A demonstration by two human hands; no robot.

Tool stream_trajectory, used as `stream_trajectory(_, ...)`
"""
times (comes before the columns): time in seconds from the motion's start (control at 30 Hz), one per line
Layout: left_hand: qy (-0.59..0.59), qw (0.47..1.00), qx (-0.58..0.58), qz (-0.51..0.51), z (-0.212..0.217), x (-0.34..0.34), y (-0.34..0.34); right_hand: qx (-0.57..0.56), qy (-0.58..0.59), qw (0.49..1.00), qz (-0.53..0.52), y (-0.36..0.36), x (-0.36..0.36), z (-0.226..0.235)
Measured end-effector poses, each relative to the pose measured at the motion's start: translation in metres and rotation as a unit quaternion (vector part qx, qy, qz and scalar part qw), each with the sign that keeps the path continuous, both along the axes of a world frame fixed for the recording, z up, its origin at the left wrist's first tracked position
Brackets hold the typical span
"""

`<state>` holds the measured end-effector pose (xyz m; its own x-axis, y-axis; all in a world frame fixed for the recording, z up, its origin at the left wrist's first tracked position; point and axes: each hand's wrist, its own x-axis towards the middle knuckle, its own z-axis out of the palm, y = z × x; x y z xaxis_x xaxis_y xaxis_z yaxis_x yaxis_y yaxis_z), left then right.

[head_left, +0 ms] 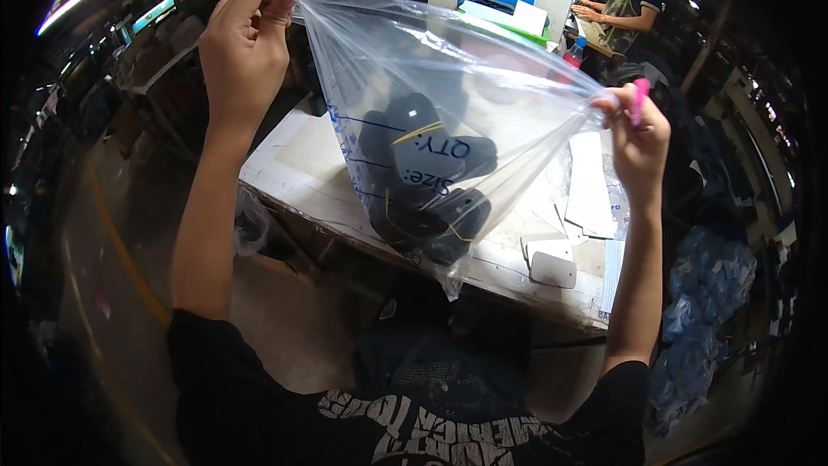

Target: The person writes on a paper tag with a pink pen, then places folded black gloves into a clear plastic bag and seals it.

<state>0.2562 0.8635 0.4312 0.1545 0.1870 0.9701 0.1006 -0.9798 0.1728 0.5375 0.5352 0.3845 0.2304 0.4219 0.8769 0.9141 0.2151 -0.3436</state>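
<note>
A clear plastic bag (509, 121) is stretched wide between my two raised hands over the front of the table. My left hand (250, 43) pinches one upper corner of its mouth. At the opposite corner my right hand (636, 134) grips the film, and a pink ring-shaped item (640, 103) sits at its fingers. Several dark, rounded pieces (423, 134), bundled with yellow bands, show through the film in the bag's lower part. Blue print runs across the bag. Its bottom tip hangs over the table's front edge.
White cards and tags (552, 263) lie on the white table (293, 151) at the right. A bottle with a blue cap (574, 52) stands at the back. Bluish plastic bags (703, 302) are heaped on the right. Another person (634, 9) works at the far right.
</note>
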Motion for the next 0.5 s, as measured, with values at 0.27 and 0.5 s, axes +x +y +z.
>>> stream_trajectory(0.27, -0.021, 0.717, -0.476, -0.509, -0.046, 0.028, -0.031, -0.049, 0.165, 0.985, 0.013, 0.003, -0.015, -0.022)
stream_trajectory(0.5, 0.238, 0.732, -0.341, -0.54, -0.059, 0.042, -0.078, -0.091, 0.141, 0.985, 0.038, 0.017, -0.106, -0.033)
